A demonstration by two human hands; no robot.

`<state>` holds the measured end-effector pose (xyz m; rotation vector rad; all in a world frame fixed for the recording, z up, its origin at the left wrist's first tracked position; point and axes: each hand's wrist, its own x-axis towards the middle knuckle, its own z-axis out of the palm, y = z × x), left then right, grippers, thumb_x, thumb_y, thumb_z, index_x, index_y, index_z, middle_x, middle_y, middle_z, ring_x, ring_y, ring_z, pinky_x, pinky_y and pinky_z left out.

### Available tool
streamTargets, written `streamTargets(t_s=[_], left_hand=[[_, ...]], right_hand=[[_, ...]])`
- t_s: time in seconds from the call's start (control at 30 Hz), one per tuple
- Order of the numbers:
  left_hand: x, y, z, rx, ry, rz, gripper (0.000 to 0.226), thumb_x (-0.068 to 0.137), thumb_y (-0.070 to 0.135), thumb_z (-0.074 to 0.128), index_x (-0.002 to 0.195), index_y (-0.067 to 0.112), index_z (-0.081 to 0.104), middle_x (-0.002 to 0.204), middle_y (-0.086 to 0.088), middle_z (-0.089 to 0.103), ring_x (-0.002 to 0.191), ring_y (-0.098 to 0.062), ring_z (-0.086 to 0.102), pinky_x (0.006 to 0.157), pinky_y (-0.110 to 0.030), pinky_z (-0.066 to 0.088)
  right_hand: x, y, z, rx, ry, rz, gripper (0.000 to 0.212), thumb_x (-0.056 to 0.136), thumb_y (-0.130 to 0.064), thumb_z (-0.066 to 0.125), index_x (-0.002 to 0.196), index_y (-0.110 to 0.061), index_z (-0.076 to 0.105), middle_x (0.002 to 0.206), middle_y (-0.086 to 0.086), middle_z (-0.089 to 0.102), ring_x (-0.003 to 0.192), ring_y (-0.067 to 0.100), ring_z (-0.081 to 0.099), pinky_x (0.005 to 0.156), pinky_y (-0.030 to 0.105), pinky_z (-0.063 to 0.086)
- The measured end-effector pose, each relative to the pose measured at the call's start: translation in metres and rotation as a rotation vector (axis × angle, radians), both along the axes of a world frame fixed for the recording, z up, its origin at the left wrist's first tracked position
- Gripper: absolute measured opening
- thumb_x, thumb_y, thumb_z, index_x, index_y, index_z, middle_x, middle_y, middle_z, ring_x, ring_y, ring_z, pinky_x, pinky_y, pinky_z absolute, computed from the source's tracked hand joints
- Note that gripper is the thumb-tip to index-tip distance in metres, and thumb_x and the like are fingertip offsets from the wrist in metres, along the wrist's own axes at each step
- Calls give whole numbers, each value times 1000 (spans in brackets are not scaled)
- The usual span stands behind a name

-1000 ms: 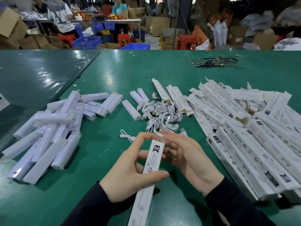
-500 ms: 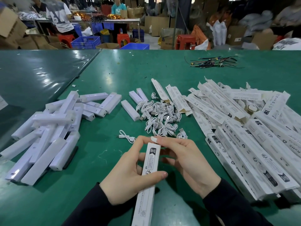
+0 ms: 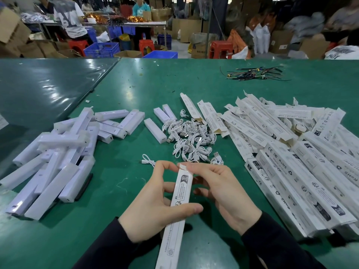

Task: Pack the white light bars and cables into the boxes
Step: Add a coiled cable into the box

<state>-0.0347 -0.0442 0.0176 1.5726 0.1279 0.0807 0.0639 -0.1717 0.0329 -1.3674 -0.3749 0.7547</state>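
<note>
While your left hand (image 3: 155,208) grips one long box (image 3: 174,216), thumb curled across it, your right hand (image 3: 223,193) pinches its end flap. Light bars (image 3: 58,162) heaped left, past twenty; three short ones (image 3: 155,130) beside the cable pile (image 3: 191,138); boxes (image 3: 303,162) stacked right, uncountable. Green table (image 3: 136,86); blue crates (image 3: 102,49), red stools (image 3: 220,49) behind.
</note>
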Motion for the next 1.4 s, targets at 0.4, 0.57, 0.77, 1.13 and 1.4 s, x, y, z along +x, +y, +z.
streamTargets(t_s=[0.4, 0.57, 0.77, 1.13, 1.4], left_hand=[[-1, 6, -2, 0, 47, -22, 64, 60, 29, 87, 102, 38, 40, 65, 4, 64, 45, -10, 46, 46, -19, 42], [0, 12, 9, -68, 37, 70, 77, 59, 28, 85, 119, 19, 38, 72, -9, 70, 57, -15, 59, 54, -24, 50], [4, 2, 7, -33, -53, 216, 52, 80, 45, 75, 123, 26, 50, 71, -20, 64, 67, -28, 51, 71, -40, 43], [9, 15, -2, 1098, -594, 302, 57, 70, 10, 80, 122, 28, 66, 150, -3, 42, 144, -24, 32, 113, -51, 28], [0, 32, -10, 1155, -495, 595, 39, 74, 3, 63, 111, 16, 67, 82, 0, 61, 67, -21, 56, 58, -35, 51]], right_hand=[[4, 0, -4, -4, -43, 30, 18, 90, -15, 62, 90, -15, 80, 89, -3, 77, 70, 4, 65, 62, 20, 49], [1, 0, -12, 45, -539, -42, 21, 96, -18, 58, 98, -15, 78, 87, -7, 73, 79, 3, 65, 69, 16, 47], [0, 8, -17, 95, -211, 73, 19, 95, -12, 60, 98, -19, 78, 76, -4, 69, 68, 10, 60, 61, 22, 51], [31, 44, -7, -44, -53, 79, 27, 99, -20, 55, 92, 4, 66, 74, 10, 63, 64, 22, 55, 55, 24, 47], [78, 137, -24, -731, -1292, 13, 43, 97, -27, 52, 138, -20, 45, 129, 6, 57, 122, 26, 48, 103, 44, 35]])
